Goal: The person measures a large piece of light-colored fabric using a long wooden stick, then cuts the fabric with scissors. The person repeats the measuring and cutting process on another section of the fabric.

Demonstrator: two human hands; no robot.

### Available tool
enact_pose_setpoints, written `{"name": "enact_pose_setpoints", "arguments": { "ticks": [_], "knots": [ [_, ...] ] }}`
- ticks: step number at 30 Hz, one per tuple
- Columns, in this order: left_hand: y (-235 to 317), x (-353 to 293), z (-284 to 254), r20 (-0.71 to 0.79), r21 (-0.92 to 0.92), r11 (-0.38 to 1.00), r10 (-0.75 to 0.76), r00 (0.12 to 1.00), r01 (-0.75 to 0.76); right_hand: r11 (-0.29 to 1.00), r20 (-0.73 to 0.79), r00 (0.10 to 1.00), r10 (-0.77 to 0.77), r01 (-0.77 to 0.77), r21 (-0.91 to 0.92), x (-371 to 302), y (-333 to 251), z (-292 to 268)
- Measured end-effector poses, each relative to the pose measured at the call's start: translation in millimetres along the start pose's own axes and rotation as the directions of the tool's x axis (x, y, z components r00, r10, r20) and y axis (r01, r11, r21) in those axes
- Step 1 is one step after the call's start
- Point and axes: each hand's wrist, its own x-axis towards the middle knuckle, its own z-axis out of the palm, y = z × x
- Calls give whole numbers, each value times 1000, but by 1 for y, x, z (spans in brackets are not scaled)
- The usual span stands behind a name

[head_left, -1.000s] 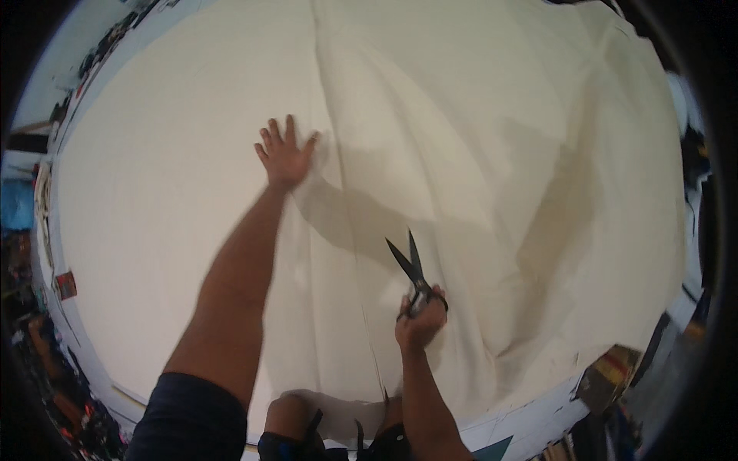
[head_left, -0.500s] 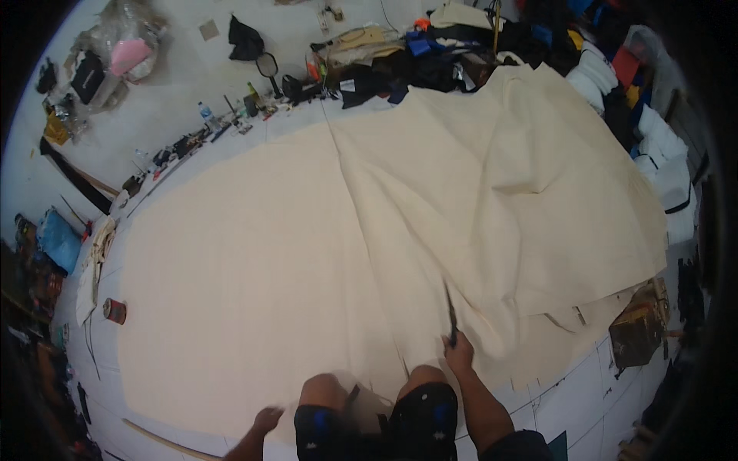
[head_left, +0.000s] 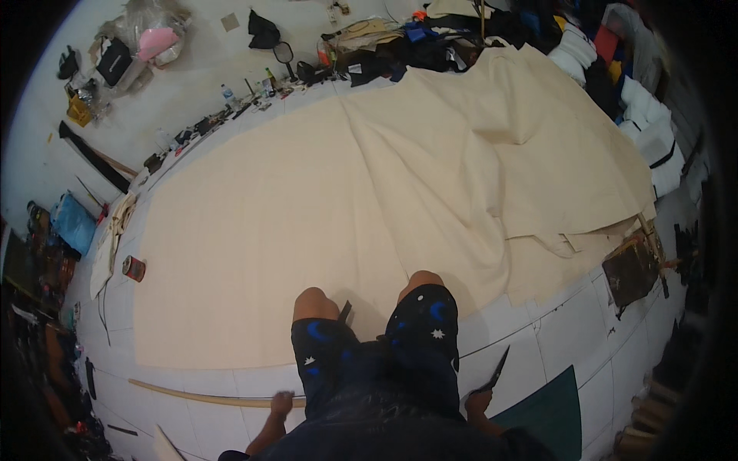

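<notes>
Low at the right, my right hand (head_left: 478,403) is closed around the handle of dark scissors (head_left: 498,370), whose blades point up and away from me. They are held over the white floor, apart from the cloth. My left hand (head_left: 282,405) has curled fingers and shows nothing in them; it overlaps the end of a long pale wooden strip (head_left: 207,399), and no grip on the strip shows. In front of my knees spreads a large cream cloth (head_left: 254,246), flat on the left. Its right part lies in folds, with a cut, uneven near edge at the right.
A small dark red can (head_left: 134,268) stands by the cloth's left edge. At right are a brown box (head_left: 632,270) and a dark green sheet (head_left: 550,419). Bottles and small tools line the wall. Piled dark fabrics (head_left: 415,58) and white bundles (head_left: 649,127) border the far side.
My right hand has drawn the scissors back from the cloth's folds toward my right side. My view has shifted, and more floor and my legs show. My left hand is now over the wooden strip.
</notes>
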Motion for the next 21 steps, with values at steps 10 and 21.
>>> {"name": "enact_pose_setpoints", "arguments": {
  "ticks": [10,21],
  "knots": [
    [245,34,-145,-514,-395,806,202,833,-440,523,434,827,-358,563,-640,107,-78,-12],
    [287,-46,-140,-469,-147,920,259,844,-364,50,486,232,-842,932,-360,99,-244,116]
  ]
}}
